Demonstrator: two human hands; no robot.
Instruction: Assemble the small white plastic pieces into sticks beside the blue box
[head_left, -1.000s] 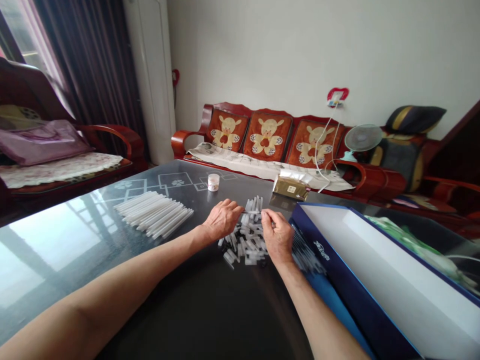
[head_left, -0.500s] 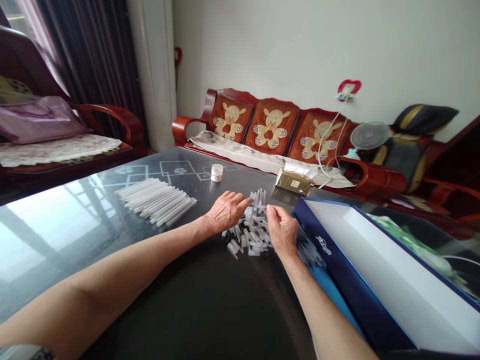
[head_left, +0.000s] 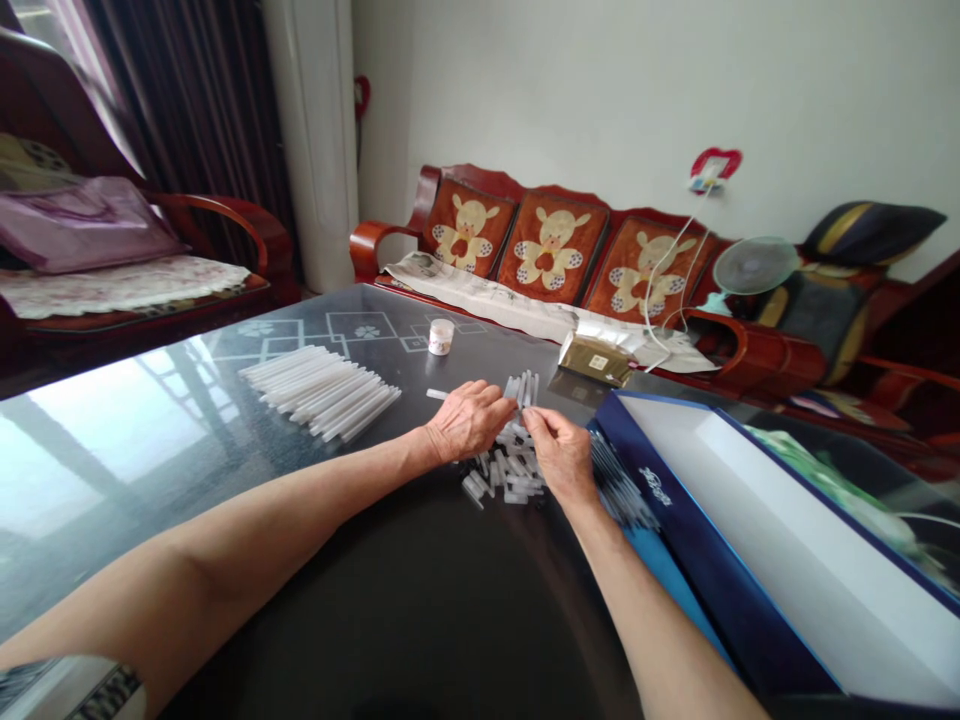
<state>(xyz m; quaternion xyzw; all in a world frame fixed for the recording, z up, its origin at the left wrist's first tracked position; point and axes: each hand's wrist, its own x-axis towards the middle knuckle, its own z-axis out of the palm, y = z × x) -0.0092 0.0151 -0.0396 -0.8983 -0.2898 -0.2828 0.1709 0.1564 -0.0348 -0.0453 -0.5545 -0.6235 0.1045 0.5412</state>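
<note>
On the dark glass table [head_left: 420, 600] lies a heap of short clear plastic pieces [head_left: 508, 470]. My left hand [head_left: 471, 420] rests at the heap's left edge, its fingers curled and pinched round a thin clear piece. Facing it across the heap is my right hand [head_left: 559, 452], whose fingertips pinch a small piece that I cannot make out well. The two hands nearly touch. A single short tube [head_left: 436, 394] lies just left of my left hand. Further left lies a neat pile of long white tubes [head_left: 322, 385].
A small white jar [head_left: 441, 337] stands behind the heap. A gold foil packet [head_left: 596, 358] lies at the table's far edge. An open blue box with a white inside [head_left: 750, 520] fills the right. Red wooden sofas, a desk fan and a cable stand behind.
The view has shifted, so everything sits a little higher and further right. My hands have drawn closer together over the heap. A single short tube now shows left of my left hand.
</note>
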